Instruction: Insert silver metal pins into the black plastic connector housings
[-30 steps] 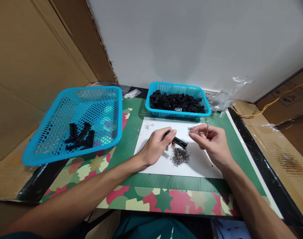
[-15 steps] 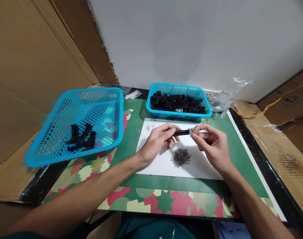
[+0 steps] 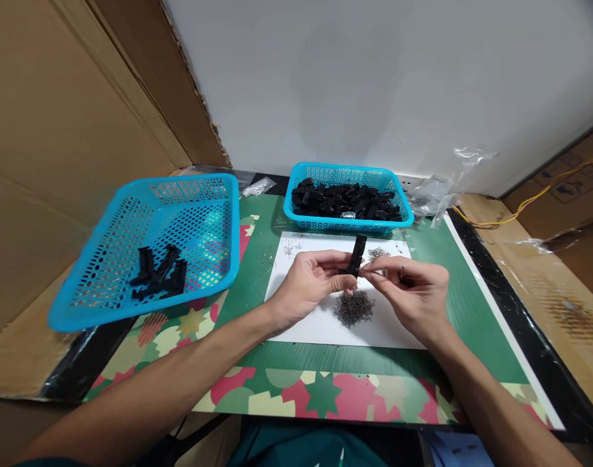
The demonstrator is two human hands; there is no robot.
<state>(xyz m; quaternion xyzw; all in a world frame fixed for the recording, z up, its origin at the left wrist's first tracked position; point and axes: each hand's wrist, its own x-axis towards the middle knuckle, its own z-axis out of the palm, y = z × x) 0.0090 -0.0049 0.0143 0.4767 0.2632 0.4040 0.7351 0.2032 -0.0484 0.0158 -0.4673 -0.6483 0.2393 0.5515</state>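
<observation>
My left hand point(image 3: 316, 280) grips a narrow black plastic part point(image 3: 358, 251), which stands nearly upright between thumb and fingers. Close against its right side, my right hand point(image 3: 408, 285) has thumb and forefinger pinched together; whatever they hold is too small to name. Below the hands, a pile of small dark metal springs or clips point(image 3: 353, 309) lies on a white sheet point(image 3: 301, 327). A second, smaller heap of fine metal pieces point(image 3: 379, 253) shows behind my right fingers.
A blue basket point(image 3: 231, 259) at the left holds several black parts point(image 3: 161, 269). Another blue basket point(image 3: 350, 225) at the back is filled with black pieces point(image 3: 348, 200). Plastic bags point(image 3: 430, 194) lie at the back right, near a yellow cable point(image 3: 525, 209). Cardboard point(image 3: 48, 130) rises on the left.
The black part has turned from lying level to nearly upright in my left hand. My right fingers have moved left and slightly down, from its end to its side.
</observation>
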